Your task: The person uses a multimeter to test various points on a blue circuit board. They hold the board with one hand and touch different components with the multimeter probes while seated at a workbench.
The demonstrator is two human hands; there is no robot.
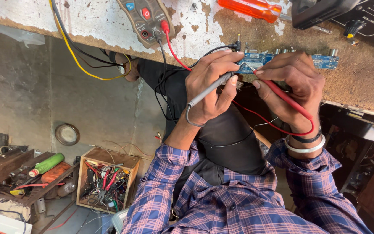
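Observation:
A blue circuit board (325, 61) lies at the near edge of a worn workbench (360, 82). My left hand (211, 86) grips a grey-black test probe (208, 91) like a pen, its tip aimed at the board's left end. My right hand (288, 82) holds a red test probe (288, 100), its metal tip touching the board. Red and black leads run from both probes to a multimeter (146, 19) lying further back on the bench. My sleeves are plaid, and a bangle sits on my right wrist.
An orange-handled screwdriver (252, 8) and a black device (321, 13) lie at the back of the bench. On the floor to the left stand a wooden box of wires and tools (107, 180), a low rack with a green bottle (48, 164), and a round lid (67, 134).

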